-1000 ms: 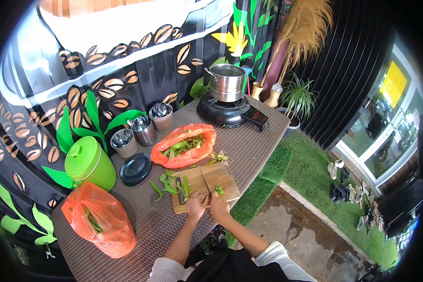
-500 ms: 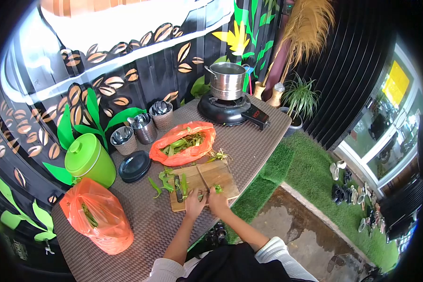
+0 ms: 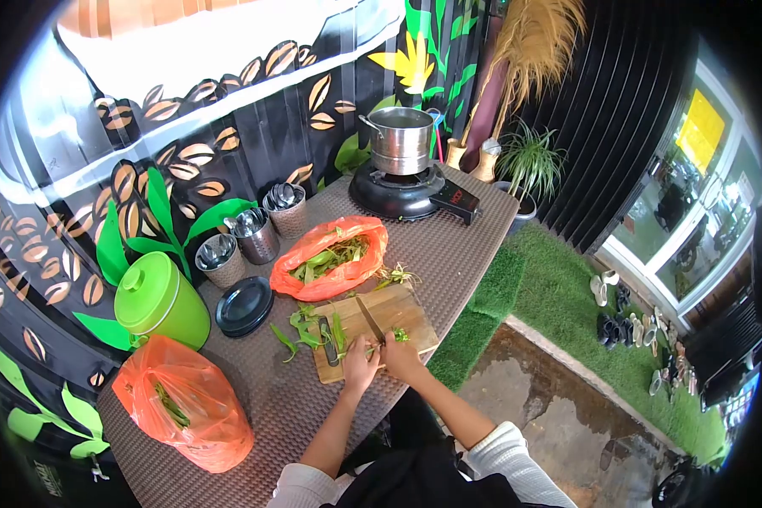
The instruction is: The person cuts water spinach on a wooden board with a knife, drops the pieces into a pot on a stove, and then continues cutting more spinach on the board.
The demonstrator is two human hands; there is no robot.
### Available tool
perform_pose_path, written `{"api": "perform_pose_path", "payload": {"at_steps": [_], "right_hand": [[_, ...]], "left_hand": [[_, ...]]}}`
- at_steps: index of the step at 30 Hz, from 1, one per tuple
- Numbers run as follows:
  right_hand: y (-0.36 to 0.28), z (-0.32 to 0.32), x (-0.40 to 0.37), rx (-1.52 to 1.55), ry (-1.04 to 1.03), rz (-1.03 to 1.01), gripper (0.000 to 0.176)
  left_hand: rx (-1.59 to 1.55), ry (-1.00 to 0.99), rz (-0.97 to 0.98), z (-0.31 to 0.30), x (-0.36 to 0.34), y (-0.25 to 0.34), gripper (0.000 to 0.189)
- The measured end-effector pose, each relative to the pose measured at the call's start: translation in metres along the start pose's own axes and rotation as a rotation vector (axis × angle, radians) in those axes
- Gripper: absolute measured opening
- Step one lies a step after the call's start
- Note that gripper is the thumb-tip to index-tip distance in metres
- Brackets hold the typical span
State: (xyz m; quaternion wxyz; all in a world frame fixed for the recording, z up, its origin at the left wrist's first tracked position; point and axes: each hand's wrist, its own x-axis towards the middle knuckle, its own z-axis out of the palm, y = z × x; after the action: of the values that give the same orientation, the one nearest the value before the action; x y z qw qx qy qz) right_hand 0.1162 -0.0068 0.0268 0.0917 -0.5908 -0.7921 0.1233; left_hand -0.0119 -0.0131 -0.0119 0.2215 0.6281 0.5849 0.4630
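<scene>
My right hand [image 3: 400, 356] is closed round the handle of a knife [image 3: 370, 318], whose blade points away over the wooden cutting board [image 3: 406, 309]. Close beside it, my left hand [image 3: 360, 366] has its fingers bent together on leafy greens, mostly hidden under them. A small cut bunch of greens [image 3: 400, 335] lies just right of the knife. On the board's left side is a black-handled tool [image 3: 328, 340] whose kind I cannot make out, with loose green leaves [image 3: 305, 326] around it.
An open orange plastic bag [image 3: 284, 279] of greens lies behind the board. Left are a second orange bag [image 3: 203, 423], a lidded green container [image 3: 165, 296], black plates [image 3: 244, 305] and cutlery cups [image 3: 256, 239]. A steel pot [image 3: 400, 148] stands on a portable stove [image 3: 389, 196].
Both hands stay close together at the board's near edge, with slight shifts of the fingers. The whole view has shifted slightly with my head.
</scene>
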Motion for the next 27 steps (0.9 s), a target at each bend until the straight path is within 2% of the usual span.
{"api": "perform_pose_path", "payload": {"at_steps": [2, 8, 10, 12, 16, 18, 21, 23, 27], "right_hand": [[-0.001, -0.006, -0.004, 0.143, -0.025, 0.067, 0.028], [-0.023, 0.005, -0.019, 0.025, -0.008, 0.236, 0.021], [-0.023, 0.008, -0.016, 0.035, 0.036, 0.238, 0.021], [-0.023, 0.004, -0.013, 0.043, 0.087, 0.239, 0.021], [-0.009, -0.005, -0.015, -0.012, 0.023, 0.259, 0.022], [-0.002, -0.009, -0.017, -0.020, -0.023, 0.254, 0.023], [0.008, -0.012, -0.021, 0.028, -0.040, 0.186, 0.030], [0.023, 0.005, -0.018, -0.041, -0.064, 0.035, 0.033], [0.004, -0.009, -0.023, 0.062, -0.078, 0.160, 0.031]], "left_hand": [[-0.018, 0.006, 0.007, 0.001, 0.000, -0.002, 0.018], [-0.072, -0.013, 0.008, -0.010, 0.002, 0.013, 0.016], [-0.077, -0.018, -0.011, -0.011, -0.001, 0.012, 0.016], [0.067, 0.054, 0.039, -0.012, -0.003, 0.013, 0.015], [0.067, 0.114, 0.010, -0.005, -0.007, 0.011, 0.012], [0.127, 0.127, 0.094, 0.001, -0.002, 0.008, 0.012], [-0.045, 0.015, -0.007, 0.007, 0.003, 0.007, 0.013], [-0.044, 0.017, 0.047, 0.007, 0.004, 0.003, 0.014], [0.001, 0.000, 0.147, 0.005, 0.003, 0.004, 0.013]]}}
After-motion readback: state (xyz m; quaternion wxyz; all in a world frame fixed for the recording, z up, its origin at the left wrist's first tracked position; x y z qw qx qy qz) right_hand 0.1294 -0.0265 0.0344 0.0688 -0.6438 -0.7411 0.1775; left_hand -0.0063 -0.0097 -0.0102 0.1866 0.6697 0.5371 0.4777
